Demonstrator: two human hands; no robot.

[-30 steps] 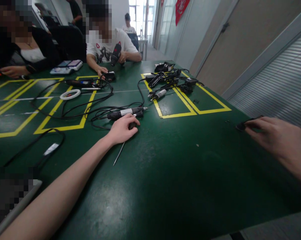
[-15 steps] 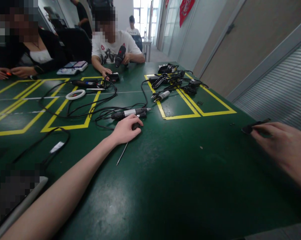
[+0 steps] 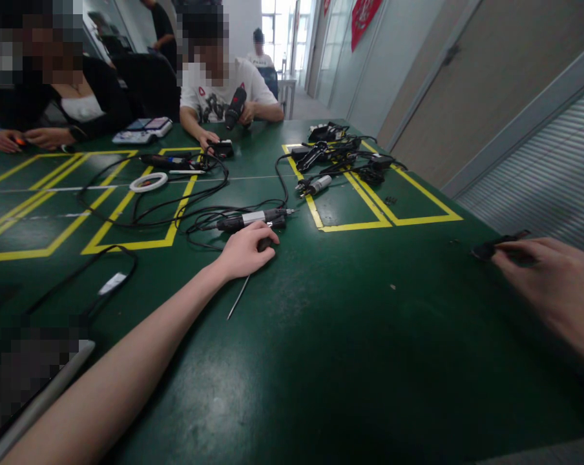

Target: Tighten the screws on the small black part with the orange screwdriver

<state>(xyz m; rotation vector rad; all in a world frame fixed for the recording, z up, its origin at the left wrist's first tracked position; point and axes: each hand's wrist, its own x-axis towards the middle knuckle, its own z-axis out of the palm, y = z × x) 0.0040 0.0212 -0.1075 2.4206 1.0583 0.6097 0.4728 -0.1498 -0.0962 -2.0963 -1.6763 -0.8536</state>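
My left hand (image 3: pixel 247 250) rests on the green table with its fingers curled round the dark handle of a screwdriver (image 3: pixel 238 296). The thin metal shaft sticks out below the palm and points back toward me; most of the handle is covered by the fingers. Just beyond that hand lies a black and silver electric screwdriver (image 3: pixel 253 219) with its cord. At the right side of the table, my right hand (image 3: pixel 553 278) pinches a small, flat black piece (image 3: pixel 490 248) between thumb and fingers. The piece is dark and slightly blurred, so its kind cannot be made out.
Yellow tape (image 3: pixel 354 226) marks boxes on the table (image 3: pixel 321 361). Black cables and tools (image 3: pixel 328 152) lie at the far right, near a silver-bodied tool (image 3: pixel 316 185). A white ring (image 3: pixel 148 182) lies left. Across the table, a person (image 3: pixel 231 84) holds a power drill (image 3: pixel 235 108).
The view has shifted very slightly. Both hands keep their grips and have hardly moved.
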